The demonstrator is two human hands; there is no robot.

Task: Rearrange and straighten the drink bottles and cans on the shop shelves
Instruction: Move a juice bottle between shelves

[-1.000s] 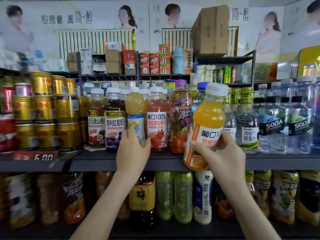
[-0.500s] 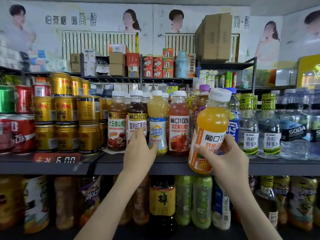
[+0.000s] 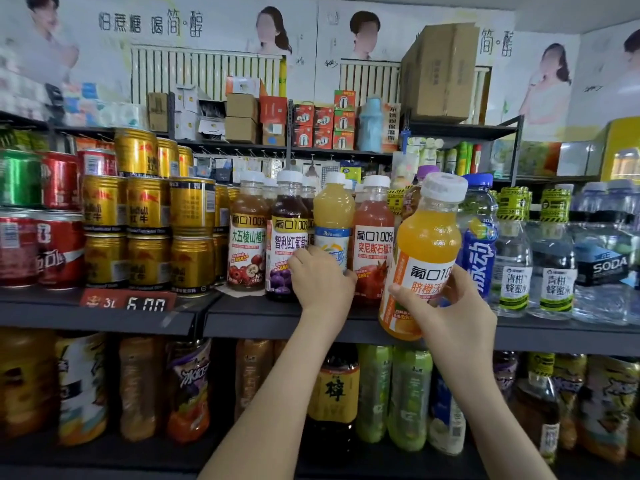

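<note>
the right hand (image 3: 446, 306) holds a clear plastic bottle of orange juice with a white cap (image 3: 427, 244) by its lower half. the thumb (image 3: 405, 294) lies across the front of the white label and the fingers (image 3: 458, 276) curl round its right side. this bottle is off the shelf, tilted with the cap leaning right, and its base hangs in front of the front edge of the dark grey metal shelf (image 3: 263, 317).

the left hand (image 3: 320, 275) grips the lower part of a pale yellow juice bottle with a blue and white label (image 3: 334, 216), which stands upright in the front row. its fingers are closed narrowly round the bottle, back of the hand to the camera.

that bottle is packed tightly, touching a dark purple grape juice bottle (image 3: 289, 233) on its left and a red pomegranate juice bottle (image 3: 374, 237) on its right. the held orange bottle covers the spot between the red bottle and a blue-labelled drink bottle (image 3: 479, 244), so i cannot tell how much room lies there. a narrow bare strip of shelf runs in front of the row. stacked gold cans (image 3: 149, 209) fill the shelf further left.
</note>
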